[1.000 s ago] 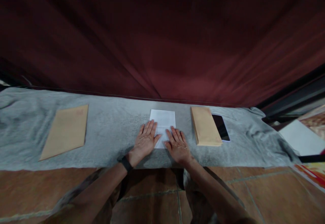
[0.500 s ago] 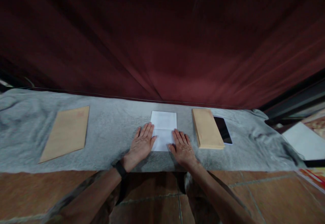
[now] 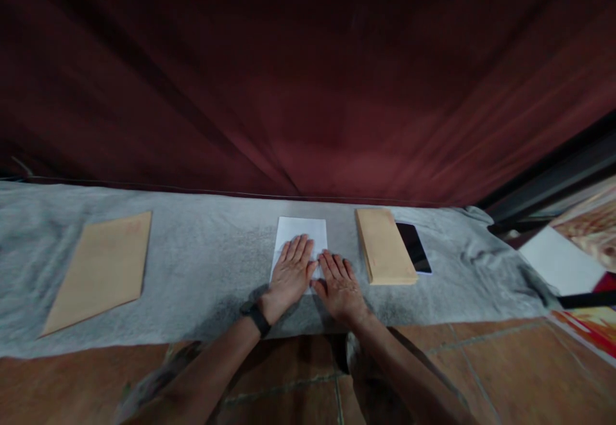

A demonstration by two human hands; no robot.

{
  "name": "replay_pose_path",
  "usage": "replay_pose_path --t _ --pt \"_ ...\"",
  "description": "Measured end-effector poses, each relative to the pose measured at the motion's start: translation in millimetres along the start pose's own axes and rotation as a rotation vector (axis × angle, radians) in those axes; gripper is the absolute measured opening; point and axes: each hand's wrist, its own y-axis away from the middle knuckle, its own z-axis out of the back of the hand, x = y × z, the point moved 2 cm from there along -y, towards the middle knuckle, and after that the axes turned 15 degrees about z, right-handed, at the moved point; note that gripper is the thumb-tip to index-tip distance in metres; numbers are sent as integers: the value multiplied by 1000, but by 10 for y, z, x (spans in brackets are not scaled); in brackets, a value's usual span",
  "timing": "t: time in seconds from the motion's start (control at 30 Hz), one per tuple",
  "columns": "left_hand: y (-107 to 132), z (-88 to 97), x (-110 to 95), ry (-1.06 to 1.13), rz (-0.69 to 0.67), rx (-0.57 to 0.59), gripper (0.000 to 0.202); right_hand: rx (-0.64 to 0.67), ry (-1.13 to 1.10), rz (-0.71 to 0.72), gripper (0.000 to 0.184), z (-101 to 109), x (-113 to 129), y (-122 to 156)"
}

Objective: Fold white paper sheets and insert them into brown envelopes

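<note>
A white sheet of paper lies on the grey cloth in front of me, its lower part mostly covered by my hands. My left hand rests flat across the middle of the paper, fingers stretched out. Close beside it, my right hand lies flat at the paper's right edge, fingers extended, its thumb near the left hand's thumb. To the right sits a stack of brown envelopes, partly covering a dark-screened phone. Over at the left, another brown envelope lies by itself.
The grey cloth covers a long, narrow surface. Behind it hangs a dark red curtain. Tiled floor runs along the near side. At the right edge are a white panel and a colourful printed item.
My left hand has slid right, from the paper's left edge onto its middle, now near the right hand. The whole view has shifted slightly.
</note>
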Motion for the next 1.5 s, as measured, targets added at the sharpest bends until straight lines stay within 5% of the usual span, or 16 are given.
replay_pose_path --t 0.7,1.0,1.2,1.33,1.5 --pt "172 165 486 -47 93 -25 71 102 -42 140 59 173 -176 91" --pt "160 230 498 -9 90 14 57 107 -120 375 58 155 153 56" --pt "-35 328 338 60 -1 -11 56 65 -86 396 58 110 204 88" --pt "-157 213 61 121 -234 96 53 35 -87 399 52 93 195 78" --pt "-404 53 -65 87 -360 204 54 18 -98 385 52 118 206 72"
